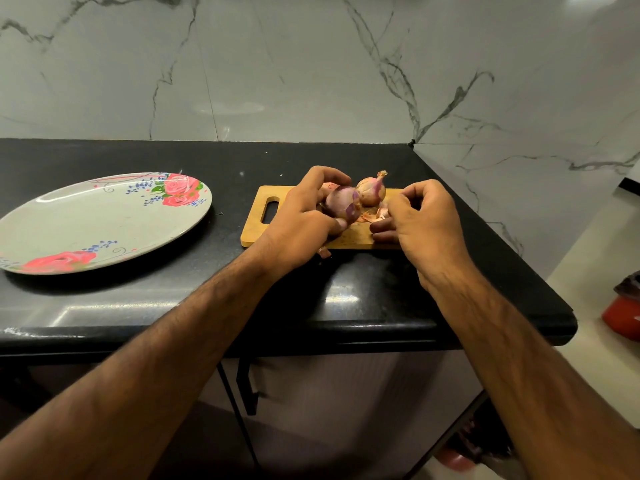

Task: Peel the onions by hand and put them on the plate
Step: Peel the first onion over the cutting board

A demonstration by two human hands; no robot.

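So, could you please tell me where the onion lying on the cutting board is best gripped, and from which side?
Grip the loose onion round its bulb's widest part, coming from above and the right: its thin dry neck tilts up and would likely tear, and the left hand with its held onion crowds the left side.

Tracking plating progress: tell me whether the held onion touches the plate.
Apart. Head view shows the onion gripped by the left hand over the board, with counter between it and the plate.
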